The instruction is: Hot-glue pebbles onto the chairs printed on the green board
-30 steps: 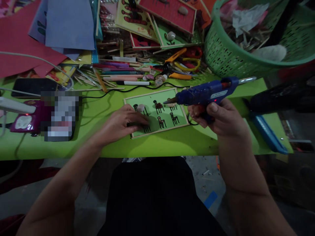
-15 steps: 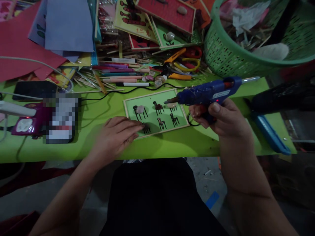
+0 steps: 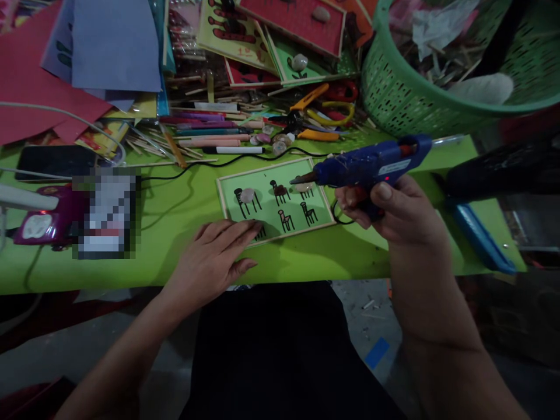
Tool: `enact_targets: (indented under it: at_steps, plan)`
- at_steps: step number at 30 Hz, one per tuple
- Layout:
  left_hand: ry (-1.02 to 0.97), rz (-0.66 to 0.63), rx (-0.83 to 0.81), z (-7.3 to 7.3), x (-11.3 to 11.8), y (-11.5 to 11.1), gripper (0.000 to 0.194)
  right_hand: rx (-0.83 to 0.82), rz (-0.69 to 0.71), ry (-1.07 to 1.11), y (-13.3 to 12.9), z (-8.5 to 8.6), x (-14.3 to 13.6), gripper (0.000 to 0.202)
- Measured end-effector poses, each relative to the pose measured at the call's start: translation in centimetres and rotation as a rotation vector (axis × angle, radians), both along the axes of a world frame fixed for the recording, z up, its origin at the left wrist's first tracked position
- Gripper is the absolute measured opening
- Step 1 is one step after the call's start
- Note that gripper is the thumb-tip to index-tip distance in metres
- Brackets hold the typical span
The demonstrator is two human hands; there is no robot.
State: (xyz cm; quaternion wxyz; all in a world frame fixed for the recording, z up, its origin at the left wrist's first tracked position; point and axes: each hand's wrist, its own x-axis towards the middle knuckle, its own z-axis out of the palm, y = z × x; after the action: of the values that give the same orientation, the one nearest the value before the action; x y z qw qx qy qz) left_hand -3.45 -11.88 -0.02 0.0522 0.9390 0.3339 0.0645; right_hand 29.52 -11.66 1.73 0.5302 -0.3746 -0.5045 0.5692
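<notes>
A blue hot glue gun is gripped in my right hand, its nozzle pointing left above the upper right part of a green card. Thin sticks frame this card, and small black chairs are drawn on it. A pale stone sits on the upper left chair, a dark brown one on the upper middle chair, and a pale one below the nozzle. My left hand lies with fingers stretched over the card's lower left corner, partly covering a chair there.
Behind the card lie pens, loose sticks, a few stones and orange-handled scissors. Framed pictures pile up further back. A green basket stands at the right rear, a phone at the left. A black cord crosses the table.
My left hand has flattened and slid slightly down, its thumb now spread from the fingers. My right hand with the glue gun has stayed almost still. The view has shifted slightly.
</notes>
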Motion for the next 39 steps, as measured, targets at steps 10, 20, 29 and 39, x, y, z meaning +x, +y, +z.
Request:
enact_targets:
  at_steps: [10,20,29,39]
  plan:
    - [-0.016,-0.003,0.016,0.1,0.4,-0.3,0.049,-0.029,-0.027,-0.006,-0.3,0.1,0.0,0.027]
    - [-0.021,0.088,0.037,0.2,-0.5,-1.0,0.056,-0.040,-0.094,0.012,-0.3,0.6,-0.2,0.031]
    - [-0.016,0.002,0.061,0.0,0.4,-0.7,0.046,-0.044,-0.121,0.023,-0.2,1.1,-0.3,0.034]
    - [-0.023,0.008,0.059,0.1,0.7,-0.7,0.044,-0.062,-0.120,0.003,-0.2,1.0,-0.2,0.037]
